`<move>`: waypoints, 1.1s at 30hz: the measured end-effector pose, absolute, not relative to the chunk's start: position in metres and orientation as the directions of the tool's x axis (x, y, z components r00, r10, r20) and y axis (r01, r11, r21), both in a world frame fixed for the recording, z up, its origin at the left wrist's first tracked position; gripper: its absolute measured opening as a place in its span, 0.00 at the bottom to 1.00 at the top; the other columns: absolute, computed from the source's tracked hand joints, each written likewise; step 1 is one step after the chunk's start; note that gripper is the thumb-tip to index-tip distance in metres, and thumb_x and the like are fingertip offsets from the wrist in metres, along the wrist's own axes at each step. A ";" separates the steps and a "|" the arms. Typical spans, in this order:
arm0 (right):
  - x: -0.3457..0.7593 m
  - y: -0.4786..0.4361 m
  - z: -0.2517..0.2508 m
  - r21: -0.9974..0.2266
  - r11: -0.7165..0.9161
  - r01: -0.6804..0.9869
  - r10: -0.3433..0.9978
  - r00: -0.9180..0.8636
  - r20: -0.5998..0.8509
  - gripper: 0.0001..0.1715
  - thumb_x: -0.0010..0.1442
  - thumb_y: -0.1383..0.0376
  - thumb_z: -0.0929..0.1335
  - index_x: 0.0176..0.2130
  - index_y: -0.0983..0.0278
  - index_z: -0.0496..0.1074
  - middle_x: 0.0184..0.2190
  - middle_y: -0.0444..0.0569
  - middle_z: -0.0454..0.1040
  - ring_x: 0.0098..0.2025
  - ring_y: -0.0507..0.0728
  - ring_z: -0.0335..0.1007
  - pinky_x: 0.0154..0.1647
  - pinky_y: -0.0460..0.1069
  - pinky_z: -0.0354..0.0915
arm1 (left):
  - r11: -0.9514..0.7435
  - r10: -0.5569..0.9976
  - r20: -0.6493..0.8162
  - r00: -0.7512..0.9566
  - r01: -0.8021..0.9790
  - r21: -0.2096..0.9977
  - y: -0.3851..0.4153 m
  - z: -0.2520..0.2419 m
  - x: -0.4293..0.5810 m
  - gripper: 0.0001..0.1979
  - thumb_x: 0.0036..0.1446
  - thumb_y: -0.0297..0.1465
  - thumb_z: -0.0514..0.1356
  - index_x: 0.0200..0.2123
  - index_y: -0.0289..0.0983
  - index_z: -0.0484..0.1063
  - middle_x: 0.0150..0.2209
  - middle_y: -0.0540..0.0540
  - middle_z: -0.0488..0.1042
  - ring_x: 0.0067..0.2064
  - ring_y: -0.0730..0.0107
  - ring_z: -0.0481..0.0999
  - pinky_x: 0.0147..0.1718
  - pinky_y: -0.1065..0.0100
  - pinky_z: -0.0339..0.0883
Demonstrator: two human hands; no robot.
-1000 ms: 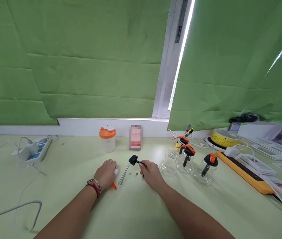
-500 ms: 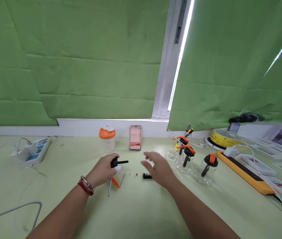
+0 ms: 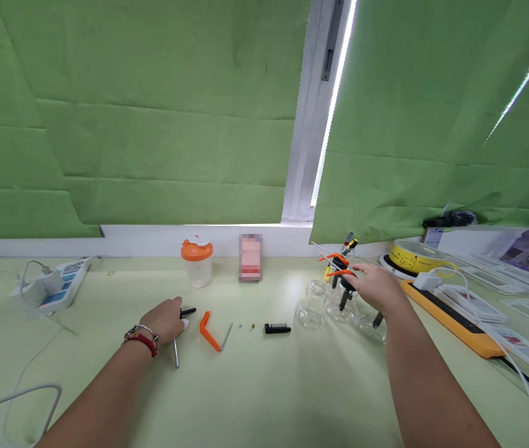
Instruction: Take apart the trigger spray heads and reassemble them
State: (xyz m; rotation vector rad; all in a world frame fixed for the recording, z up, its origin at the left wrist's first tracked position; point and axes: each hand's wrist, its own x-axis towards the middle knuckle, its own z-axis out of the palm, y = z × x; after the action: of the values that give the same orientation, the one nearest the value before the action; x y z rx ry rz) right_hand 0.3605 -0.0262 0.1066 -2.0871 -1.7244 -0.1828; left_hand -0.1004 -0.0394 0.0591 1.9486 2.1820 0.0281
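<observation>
My left hand (image 3: 166, 320) is closed around a black plastic part (image 3: 188, 312) with a thin nozzle, low over the table. A metal tube (image 3: 175, 353) sticks out below that hand. Out at the right, my right hand (image 3: 376, 287) has its fingers apart at a black pump head (image 3: 347, 285) with an orange lever (image 3: 340, 272), on a clear glass jar (image 3: 340, 309); contact is hard to judge. Between the hands lie a bent orange lever (image 3: 207, 335), a thin metal rod (image 3: 226, 336), two tiny pieces (image 3: 252, 326) and a black piece with a spring (image 3: 277, 328).
A lidless glass jar (image 3: 311, 308) stands left of the jars with pump heads. Further back are an orange-lidded cup (image 3: 198, 261) and a phone (image 3: 250, 258). An orange-and-black power strip (image 3: 455, 323) borders the right side; a white one (image 3: 61, 292) with cables sits left.
My right hand has moved right, from beside the black spring piece to the jars' pump heads. My left hand has moved left and down with the black part, uncovering the orange lever.
</observation>
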 end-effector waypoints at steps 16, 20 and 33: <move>0.319 -0.091 0.165 -0.473 -0.005 0.881 0.790 0.294 0.539 0.25 0.48 0.52 0.67 0.44 0.63 0.70 0.31 0.50 0.73 0.29 0.56 0.66 0.27 0.48 0.58 | -0.092 0.989 0.144 0.042 0.929 0.358 -0.061 0.093 -0.070 0.23 0.51 0.40 0.54 0.48 0.35 0.64 0.50 0.36 0.67 0.51 0.50 0.66 0.45 0.57 0.61; 0.276 -0.119 0.170 -0.658 0.252 0.710 0.891 0.096 0.445 0.32 0.46 0.51 0.70 0.47 0.62 0.68 0.29 0.47 0.72 0.27 0.53 0.66 0.28 0.47 0.62 | -0.294 0.951 0.136 0.279 0.669 0.683 -0.099 0.117 -0.036 0.24 0.52 0.42 0.56 0.52 0.42 0.61 0.50 0.42 0.67 0.49 0.58 0.67 0.43 0.62 0.64; 0.185 -0.118 0.103 -0.983 0.152 0.103 0.876 -0.475 0.086 0.23 0.49 0.55 0.71 0.43 0.63 0.68 0.34 0.49 0.73 0.31 0.52 0.67 0.30 0.47 0.64 | -0.272 0.910 0.136 0.393 0.315 0.909 -0.135 0.113 0.022 0.20 0.45 0.26 0.61 0.44 0.41 0.65 0.34 0.50 0.69 0.34 0.71 0.68 0.31 0.70 0.64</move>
State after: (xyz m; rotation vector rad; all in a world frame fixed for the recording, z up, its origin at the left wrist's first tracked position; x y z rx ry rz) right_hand 0.1850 -0.1178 0.1032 -0.9431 -1.7255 1.3899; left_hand 0.0217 -0.1349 0.1130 1.7923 1.0665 0.8708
